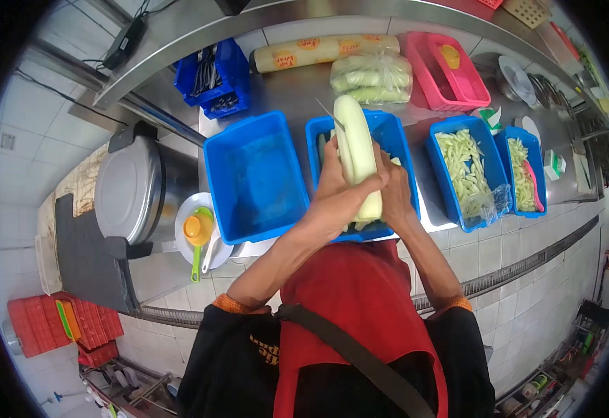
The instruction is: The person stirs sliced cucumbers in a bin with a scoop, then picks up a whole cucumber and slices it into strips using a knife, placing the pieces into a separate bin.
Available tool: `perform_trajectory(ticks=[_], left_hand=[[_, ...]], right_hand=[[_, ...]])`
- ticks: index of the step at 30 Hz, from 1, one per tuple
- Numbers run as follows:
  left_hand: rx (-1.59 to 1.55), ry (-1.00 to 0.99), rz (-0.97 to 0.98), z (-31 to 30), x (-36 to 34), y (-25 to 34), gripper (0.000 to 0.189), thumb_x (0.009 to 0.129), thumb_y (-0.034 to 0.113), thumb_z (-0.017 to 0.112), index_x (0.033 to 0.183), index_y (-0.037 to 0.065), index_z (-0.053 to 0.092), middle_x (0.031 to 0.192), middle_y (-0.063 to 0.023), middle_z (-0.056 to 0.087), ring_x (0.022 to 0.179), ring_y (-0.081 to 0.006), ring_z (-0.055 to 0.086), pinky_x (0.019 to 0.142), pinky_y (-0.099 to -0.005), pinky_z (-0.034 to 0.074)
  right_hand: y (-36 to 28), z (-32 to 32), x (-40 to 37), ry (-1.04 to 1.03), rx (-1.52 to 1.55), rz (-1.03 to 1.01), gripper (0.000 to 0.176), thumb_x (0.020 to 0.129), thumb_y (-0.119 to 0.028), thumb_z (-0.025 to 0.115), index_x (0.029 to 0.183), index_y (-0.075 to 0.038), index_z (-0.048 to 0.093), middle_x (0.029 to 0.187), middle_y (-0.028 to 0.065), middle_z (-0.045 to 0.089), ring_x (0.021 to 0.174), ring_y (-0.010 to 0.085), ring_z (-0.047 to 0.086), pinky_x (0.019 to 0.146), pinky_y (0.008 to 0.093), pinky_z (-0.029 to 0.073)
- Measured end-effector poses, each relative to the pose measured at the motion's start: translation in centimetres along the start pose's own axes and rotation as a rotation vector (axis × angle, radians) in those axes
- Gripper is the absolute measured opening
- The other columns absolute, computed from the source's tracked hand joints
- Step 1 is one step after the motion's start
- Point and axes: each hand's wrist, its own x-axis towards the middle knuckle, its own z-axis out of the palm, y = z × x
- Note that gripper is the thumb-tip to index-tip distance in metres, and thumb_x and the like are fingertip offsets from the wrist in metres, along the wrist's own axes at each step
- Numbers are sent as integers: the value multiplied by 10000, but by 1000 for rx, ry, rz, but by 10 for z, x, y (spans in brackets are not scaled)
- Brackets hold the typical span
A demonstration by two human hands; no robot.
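Head view: a peeled gourd (353,139) is clamped by the left hand (332,198) and right hand (396,191) above a blue tub (402,150). Cut strips (465,164) are held in two tubs (433,157) toward the surface's right edge.

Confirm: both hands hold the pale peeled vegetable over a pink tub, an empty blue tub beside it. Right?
Not quite. In the head view, the tub under the pale peeled vegetable is blue, not pink. The rest holds: left hand and right hand both hold it, and an empty blue tub sits beside.
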Motion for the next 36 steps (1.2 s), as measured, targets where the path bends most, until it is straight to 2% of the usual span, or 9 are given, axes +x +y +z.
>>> perform_trajectory(ticks=[4,10,12,15,18,20,24,28,36], left_hand=[[-174,28,-178,7,3,12,774,845,16,600,1475,123,165,1254,-132,425,1047,-241,554,610,-346,597],[-182,32,-226,21,-15,2,758,829,14,598,1456,126,186,1078,-117,494,811,-195,595,532,-349,589],[-189,-47,-312,26,-32,-10,822,834,0,586,1499,175,135,1012,-118,517,739,-203,604,489,-349,577],[-200,-257,-383,38,-67,-5,872,835,-3,593,1520,164,79,1062,-126,508,737,-212,605,490,-352,583],[-166,-102,-469,31,-50,-27,871,836,-4,606,1519,160,92,1132,-131,494,779,-222,602,507,-371,591],[-52,-33,-354,13,-24,-59,818,835,21,662,1487,85,173,1213,-145,484,1030,-232,577,736,-358,601],[179,186,-82,-17,-5,-80,674,858,156,754,1346,-7,320,1234,-143,518,1128,-217,556,975,-330,474],[-400,202,-176,-37,25,-40,557,1006,563,418,1214,51,486,1050,-122,608,888,-213,621,794,-349,537],[-666,72,121,-15,52,28,497,1053,511,277,1161,79,497,951,-107,592,767,-220,567,693,-361,501]], right_hand=[[3,8,8,-36,-59,38,639,825,-210,656,1368,10,399,881,199,633,668,366,678,529,429,551],[25,21,15,39,-23,89,581,847,-205,645,1351,-33,413,818,226,629,661,399,662,526,478,527],[38,19,23,98,71,253,397,884,-183,617,1230,-55,471,736,242,614,653,411,652,517,492,500],[73,17,32,197,-149,264,129,947,-137,524,1007,-40,465,693,246,606,644,448,632,530,521,473],[74,-7,25,22,13,243,125,964,-135,501,1013,-24,471,695,267,609,651,478,620,561,558,464],[74,-3,18,13,-9,226,256,997,-145,504,1217,-14,525,815,299,635,796,474,627,594,536,451],[32,-17,-5,33,159,241,243,1006,-155,496,1208,-28,546,780,260,636,703,456,627,580,499,456],[-41,-29,-25,62,257,306,215,1002,-139,487,1142,13,550,745,253,636,701,464,631,609,497,480],[-84,-22,-29,80,395,200,346,956,-48,532,1295,-9,473,763,243,638,659,402,651,588,443,490]])
